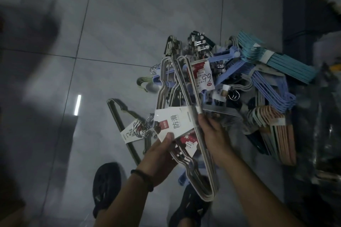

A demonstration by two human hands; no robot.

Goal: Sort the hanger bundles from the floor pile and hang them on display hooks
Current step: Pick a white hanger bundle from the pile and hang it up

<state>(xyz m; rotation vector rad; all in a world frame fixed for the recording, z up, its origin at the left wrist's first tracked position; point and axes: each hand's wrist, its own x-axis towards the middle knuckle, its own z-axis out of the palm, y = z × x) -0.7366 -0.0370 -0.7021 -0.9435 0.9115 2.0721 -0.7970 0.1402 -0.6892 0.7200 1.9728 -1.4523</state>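
A bundle of pale grey hangers (184, 83) with a white paper label (174, 121) is lifted above the floor pile (239, 86). My left hand (160, 155) grips the bundle from below, thumb on the label's lower edge. My right hand (214, 134) holds the bundle's right bar beside the label. The pile holds blue, teal (287, 62), peach (282, 134) and clip hanger bundles. A separate olive-grey bundle (120, 114) with chrome hooks and its own tag lies on the floor at the left.
Grey tiled floor (129, 14) spreads to the left and behind the pile. My two dark shoes (106, 184) stand at the bottom of the view. Dark shelving with packaged goods (324, 97) lines the right edge.
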